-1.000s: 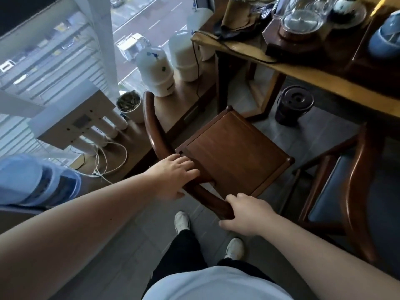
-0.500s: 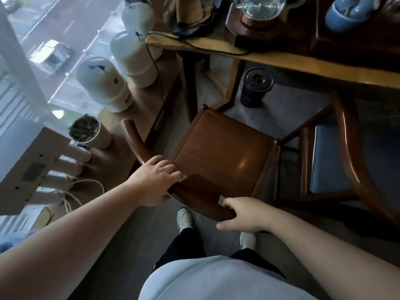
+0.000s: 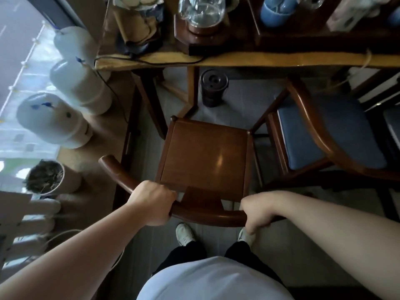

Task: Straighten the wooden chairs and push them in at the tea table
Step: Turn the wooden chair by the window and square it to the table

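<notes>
We see the fingers (image 3: pixel 172 192) of the left hand (image 3: pixel 151 202) curled shut over the curved back rail (image 3: pixel 207 216) of the wooden chair (image 3: pixel 205 156), gripping it left of the central splat. The right hand (image 3: pixel 257 210) is closed on the same rail at its right end, knuckles up, fingers wrapped down behind it. Both forearms reach forward from the lower corners, wrists about level, the rail spanning between the two fists.

The chair's bare brown seat lies just beyond the fingers, its front edge facing the near edge of the bench (image 3: pixel 259 59) but not yet under it; floor shows between them. A second chair with a blue cushion (image 3: pixel 324 135) stands just beside it to the right, angled.

On the bench near its front edge, a glass kettle (image 3: pixel 202 11) sits on a dark wooden base; we cannot tell whether it holds water. A blue cup (image 3: pixel 277 11) stands farther right. Under the bench a dark lidded canister (image 3: pixel 213 87) rests on the floor. Along the window ledge at left stand three white tanks (image 3: pixel 54 120) and a white pot (image 3: pixel 46 177) holding a dry, tangled plant.
</notes>
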Tool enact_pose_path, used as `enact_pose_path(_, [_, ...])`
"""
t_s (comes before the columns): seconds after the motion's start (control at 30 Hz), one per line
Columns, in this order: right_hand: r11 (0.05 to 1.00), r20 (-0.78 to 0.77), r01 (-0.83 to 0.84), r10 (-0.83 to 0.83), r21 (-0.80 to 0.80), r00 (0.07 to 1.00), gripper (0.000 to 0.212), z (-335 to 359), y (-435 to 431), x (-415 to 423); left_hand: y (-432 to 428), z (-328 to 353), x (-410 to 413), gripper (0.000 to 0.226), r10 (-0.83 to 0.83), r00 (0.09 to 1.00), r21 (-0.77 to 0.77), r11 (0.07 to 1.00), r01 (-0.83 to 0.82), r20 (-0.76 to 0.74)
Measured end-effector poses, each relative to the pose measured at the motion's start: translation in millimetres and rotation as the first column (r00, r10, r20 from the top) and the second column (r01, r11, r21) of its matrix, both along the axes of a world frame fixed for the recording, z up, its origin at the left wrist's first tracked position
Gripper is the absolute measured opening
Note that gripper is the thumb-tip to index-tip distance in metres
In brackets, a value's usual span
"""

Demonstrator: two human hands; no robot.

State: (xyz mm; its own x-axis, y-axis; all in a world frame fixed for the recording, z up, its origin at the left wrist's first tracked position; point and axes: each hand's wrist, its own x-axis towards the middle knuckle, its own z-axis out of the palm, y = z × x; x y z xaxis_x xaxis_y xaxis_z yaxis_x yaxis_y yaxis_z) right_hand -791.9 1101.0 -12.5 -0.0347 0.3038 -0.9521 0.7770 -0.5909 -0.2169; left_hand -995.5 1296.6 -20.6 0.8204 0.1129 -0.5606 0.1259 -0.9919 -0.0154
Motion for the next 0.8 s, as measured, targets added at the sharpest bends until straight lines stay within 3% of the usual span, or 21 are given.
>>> enact_pose_path(0.3, [1.000, 0.083, 0.016, -0.015, -0.011, 0.996, 0.026, 18, -17, 62, -28, 1, 44, 0.026, 0.007, 0.998, -0.044, 0.999, -0.004, 0.066])
enact_pose_path(0.5, [0.994, 0.146, -0.087, 0.076, 0.070, 0.986, 0.018, 17, -26, 91, -37, -1, 66, 0.024, -0.006, 1.000, -0.043, 0.999, 0.006, 0.019])
enact_pose_path(0.8, [0.979, 0.155, -0.101, 0.074, 0.176, 0.985, 0.027, 2, -28, 101, -22, 1, 86, 0.023, 0.024, 1.000, -0.016, 1.000, -0.024, -0.012])
